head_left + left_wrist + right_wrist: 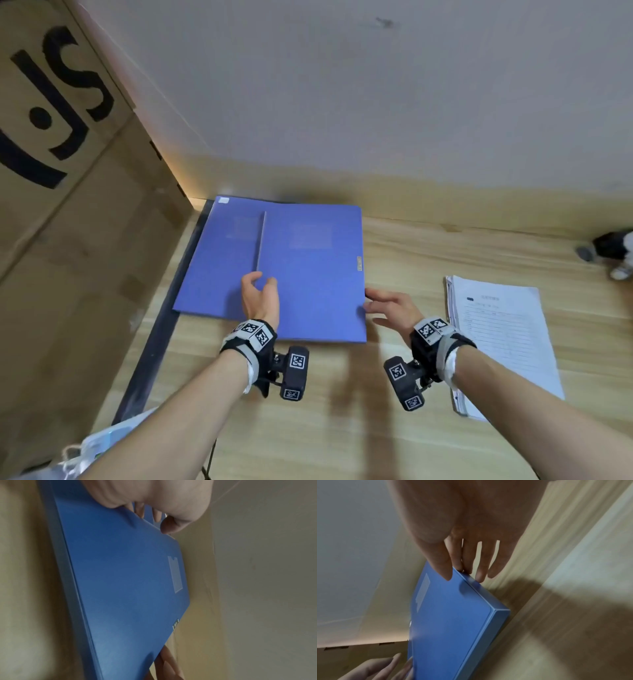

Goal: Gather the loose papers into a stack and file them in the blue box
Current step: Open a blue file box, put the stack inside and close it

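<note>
The cardboard carton (68, 212) is the largest item. It stands against the left edge of the wooden bench (342, 428) and blocks any leftward travel of the file box.

The blue box (308, 274), a flat plastic document case, lies closed near the far-left corner of the bench, just beside the carton. Its lid face is up and its clasp tab (359, 263) sits on the right edge. This orientation puts the opening edge toward the right hand, which suits lifting the lid from that side.

The stack of papers (503, 342) lies near the right edge of the bench, apart from the box and not yet filed. The sheets appear gathered already, with edges roughly aligned. The stack is out of the lid's way, judging from the gap.

The left hand (260, 298) rests on the near part of the lid with fingers relaxed and spread, gripping nothing. It probably steadies the box against sliding.

The right hand (390, 305) reaches to the box's right edge with straight fingers. The fingertips (467, 570) touch the side wall below the lid seam and the thumb lies on top; no firm pinch is visible.

A small dark-and-white object (616, 253) sits at the far-right edge; its type cannot be determined. A white bundle (102, 442) lies at the near-left corner.
</note>
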